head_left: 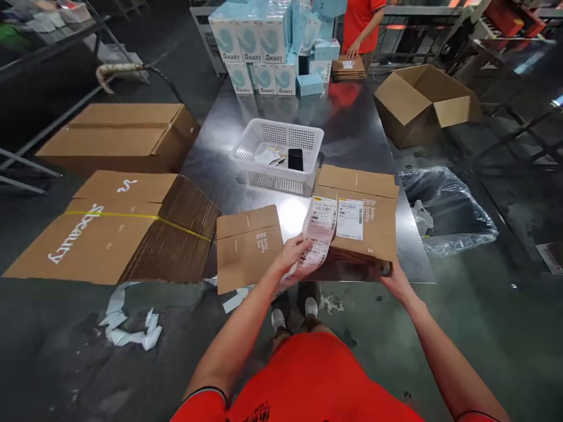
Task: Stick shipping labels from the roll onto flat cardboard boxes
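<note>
My left hand [295, 253] is closed on a strip of printed labels [320, 228], which curls down over the table's front edge. A flattened brown carton [380, 220] with a white label [350, 218] on its face lies on top of a stack at the table's front right. My right hand [393, 276] grips the near right corner of this stack, its fingertips partly hidden beneath the cardboard. Another flat carton [246, 249] rests at the front left, slightly past the table edge.
A white basket [279, 180] holding a black phone [295, 159] stands mid-table. Product boxes [259, 41] are piled at the back, near a person in red [358, 26]. Bundled cartons [109, 228] stand left; an open carton [407, 111] and a plastic-lined bin [457, 214] stand right.
</note>
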Demonstrator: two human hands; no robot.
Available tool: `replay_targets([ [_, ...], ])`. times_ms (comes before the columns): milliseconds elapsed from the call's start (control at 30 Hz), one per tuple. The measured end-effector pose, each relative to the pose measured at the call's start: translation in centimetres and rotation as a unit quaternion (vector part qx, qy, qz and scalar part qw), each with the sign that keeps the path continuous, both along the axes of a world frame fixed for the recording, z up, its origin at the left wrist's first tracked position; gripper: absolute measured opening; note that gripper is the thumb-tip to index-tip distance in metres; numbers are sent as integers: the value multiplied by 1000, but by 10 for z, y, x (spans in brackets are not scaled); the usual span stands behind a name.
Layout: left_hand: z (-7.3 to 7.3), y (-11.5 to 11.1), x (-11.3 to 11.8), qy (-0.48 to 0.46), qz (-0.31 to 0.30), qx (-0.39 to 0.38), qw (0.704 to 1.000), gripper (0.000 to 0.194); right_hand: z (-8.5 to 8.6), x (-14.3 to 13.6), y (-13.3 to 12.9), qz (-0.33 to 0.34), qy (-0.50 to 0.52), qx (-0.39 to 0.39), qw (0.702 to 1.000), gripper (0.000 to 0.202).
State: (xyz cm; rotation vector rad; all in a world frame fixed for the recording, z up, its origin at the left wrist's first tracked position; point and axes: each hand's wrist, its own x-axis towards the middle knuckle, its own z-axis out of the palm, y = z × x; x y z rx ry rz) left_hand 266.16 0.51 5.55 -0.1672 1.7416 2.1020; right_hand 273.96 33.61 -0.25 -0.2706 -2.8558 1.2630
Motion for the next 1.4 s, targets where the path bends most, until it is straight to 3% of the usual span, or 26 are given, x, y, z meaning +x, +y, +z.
replay_targets([
  [167,-1,21,13,16,-21,22,999,48,7,-27,35,-5,-61,66,996,51],
  [233,-2,22,24,8,-8,33,999,51,20,-29,49,35,-106,154,982,46],
  [300,-4,14,41,-22,12,37,999,55,42,-26,48,82,-171,260,947,44],
  [367,-9,1,63,-55,16,30,998,58,71,-22,23,125,-191,282,932,47],
  [400,-12,-6,76,-68,11,26,997,59,86,-22,1,153,-175,242,942,46],
  [467,-20,-18,101,-85,-3,23,996,60,113,-27,-57,213,-99,79,969,47],
  [567,-30,-33,135,-106,-14,34,994,62,131,-47,-146,286,-50,-77,954,77],
  [600,-32,-38,143,-111,-16,36,993,63,130,-55,-170,318,-67,-95,941,74],
  [700,-27,-60,155,-91,10,51,995,58,110,-66,-220,400,-148,-94,900,38],
  [833,-9,-91,144,-22,171,51,984,59,82,-56,-260,431,-175,-90,881,43],
  [933,-7,-106,127,-62,263,4,963,31,72,-47,-283,446,-186,-94,870,43],
  [1033,-25,-114,120,-92,301,-37,949,32,62,-49,-299,460,-161,-76,870,39],
  [1133,-54,-119,126,-133,308,-46,941,31,40,-64,-315,486,-123,-14,865,36],
  [1267,-94,-129,146,-217,303,10,928,24,0,-110,-354,472,-23,101,875,35],
  [1400,-123,-140,181,-242,303,-3,922,30,-22,-158,-393,460,50,244,852,43],
])
